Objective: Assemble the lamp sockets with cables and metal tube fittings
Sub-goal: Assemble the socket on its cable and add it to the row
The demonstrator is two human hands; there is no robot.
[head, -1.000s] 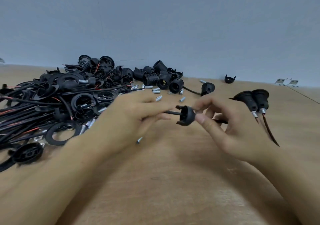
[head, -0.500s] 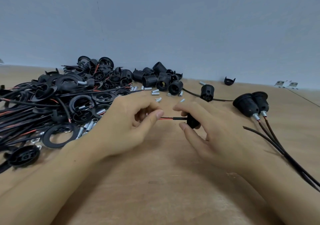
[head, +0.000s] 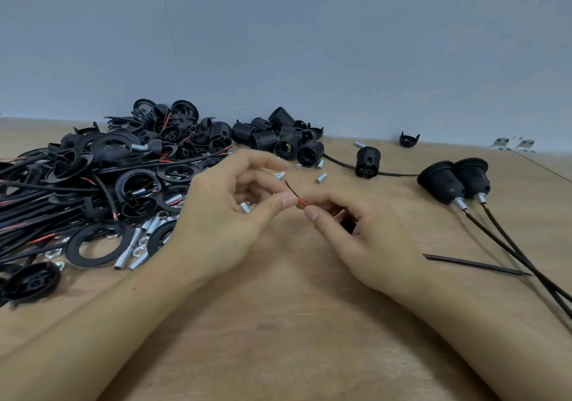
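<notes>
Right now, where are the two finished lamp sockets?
In the head view, the two finished lamp sockets lie side by side on the table's far right, beyond the right hand.

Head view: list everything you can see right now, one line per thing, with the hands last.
wooden table: one, tan, across the whole foreground.
pile of rings and cables: too many to count, black with red wire ends, left.
threaded socket shells: a cluster, black, centre rear.
metal tube fittings: many, silver, scattered by the pile and behind the hands.
lone socket: one, black, on a cable right of the shells.
small cap: one, black, near the wall.
finished sockets: two, black, right, with cables trailing toward the near right.
brackets: two, pale metal, far right.
wire end: one, red and dark, pinched between both hands.
left hand: pinches the wire.
right hand: pinches the wire; also holds a dark part, mostly hidden.
</notes>
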